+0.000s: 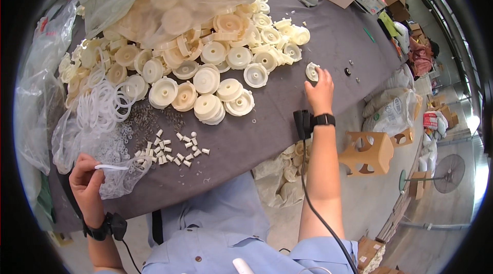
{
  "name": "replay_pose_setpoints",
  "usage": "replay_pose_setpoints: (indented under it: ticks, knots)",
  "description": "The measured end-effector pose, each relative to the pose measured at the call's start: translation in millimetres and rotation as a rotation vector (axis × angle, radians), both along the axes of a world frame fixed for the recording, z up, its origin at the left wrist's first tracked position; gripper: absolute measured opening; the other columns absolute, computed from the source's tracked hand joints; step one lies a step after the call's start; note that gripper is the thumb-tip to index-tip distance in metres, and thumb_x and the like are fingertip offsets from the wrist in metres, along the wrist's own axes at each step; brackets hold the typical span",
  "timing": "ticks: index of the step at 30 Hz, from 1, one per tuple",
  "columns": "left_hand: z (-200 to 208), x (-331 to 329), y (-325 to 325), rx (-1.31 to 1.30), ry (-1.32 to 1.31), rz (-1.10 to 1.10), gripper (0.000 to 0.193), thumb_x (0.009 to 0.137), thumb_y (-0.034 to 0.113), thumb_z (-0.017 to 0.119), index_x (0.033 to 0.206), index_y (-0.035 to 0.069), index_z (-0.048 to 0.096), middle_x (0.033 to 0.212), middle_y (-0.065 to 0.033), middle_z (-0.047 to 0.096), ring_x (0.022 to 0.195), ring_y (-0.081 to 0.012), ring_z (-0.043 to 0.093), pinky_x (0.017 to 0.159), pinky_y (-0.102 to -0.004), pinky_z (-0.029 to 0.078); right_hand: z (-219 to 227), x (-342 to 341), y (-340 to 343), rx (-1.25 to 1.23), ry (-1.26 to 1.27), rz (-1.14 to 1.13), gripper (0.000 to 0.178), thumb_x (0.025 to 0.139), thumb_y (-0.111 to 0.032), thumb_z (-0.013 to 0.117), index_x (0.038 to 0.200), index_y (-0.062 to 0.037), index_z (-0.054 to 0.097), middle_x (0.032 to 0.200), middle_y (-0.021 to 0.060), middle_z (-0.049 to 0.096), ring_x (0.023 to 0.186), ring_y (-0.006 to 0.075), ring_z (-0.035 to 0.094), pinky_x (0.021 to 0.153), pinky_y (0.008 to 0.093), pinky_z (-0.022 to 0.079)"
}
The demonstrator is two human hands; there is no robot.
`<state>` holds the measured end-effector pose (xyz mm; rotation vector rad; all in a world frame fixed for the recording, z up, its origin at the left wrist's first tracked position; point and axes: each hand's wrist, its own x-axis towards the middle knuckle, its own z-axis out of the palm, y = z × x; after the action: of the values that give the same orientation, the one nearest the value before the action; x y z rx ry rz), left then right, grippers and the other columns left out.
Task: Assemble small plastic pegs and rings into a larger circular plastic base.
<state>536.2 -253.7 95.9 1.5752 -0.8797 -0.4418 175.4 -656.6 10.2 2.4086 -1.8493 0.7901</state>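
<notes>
Left hand (pixel 87 175) pinches a white ring (pixel 114 167), half-curled right hand (pixel 321 90) a cream wheel (pixel 311 72): likely gathering parts; next calls for alignment.

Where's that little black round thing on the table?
In the head view, the black round thing is toward the right of the table, just right of the right hand, near a few small bits.

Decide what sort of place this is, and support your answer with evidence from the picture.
Probably an assembly workshop: round cream plastic parts lie heaped beside thin white plastic rings on a dark grey covered table, and bulky white sacks sit on the floor beyond.
</notes>
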Motion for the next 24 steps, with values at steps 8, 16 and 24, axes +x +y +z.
replay_pose_setpoints:
  ticks: [8,16,24]
  knots:
    - [-5,-8,9,0.059,0.395,0.089,0.011,0.083,0.004,0.055,0.093,0.000,0.058,0.070,-0.0066,0.060,0.054,-0.0090,0.056,0.046,-0.0202,0.044,10,30,-10,0.229,0.018,0.015,0.041,0.075,-0.016,0.059,0.116,-0.0125,0.057,0.132,0.0125,0.044,0.121,0.0322,0.040,0.099,0.0411,0.035]
    - [-17,-17,10,-0.117,0.549,0.048,0.016,0.083,0.002,0.053,0.099,-0.001,0.055,0.084,-0.0118,0.062,0.072,-0.0169,0.061,0.058,-0.0249,0.049,52,99,54,0.226,-0.346,0.359,0.024,0.076,-0.011,0.061,0.100,-0.0076,0.063,0.105,0.0099,0.061,0.100,0.0258,0.055,0.083,0.0356,0.044]
    - [-11,-50,12,0.072,0.290,0.062,0.024,0.074,-0.009,0.060,0.097,-0.002,0.060,0.085,-0.0075,0.063,0.074,-0.0110,0.058,0.067,-0.0210,0.044,60,171,137,0.176,-0.217,0.792,0.026,0.072,-0.013,0.066,0.096,-0.0054,0.062,0.094,0.0082,0.060,0.088,0.0262,0.055,0.075,0.0352,0.046]
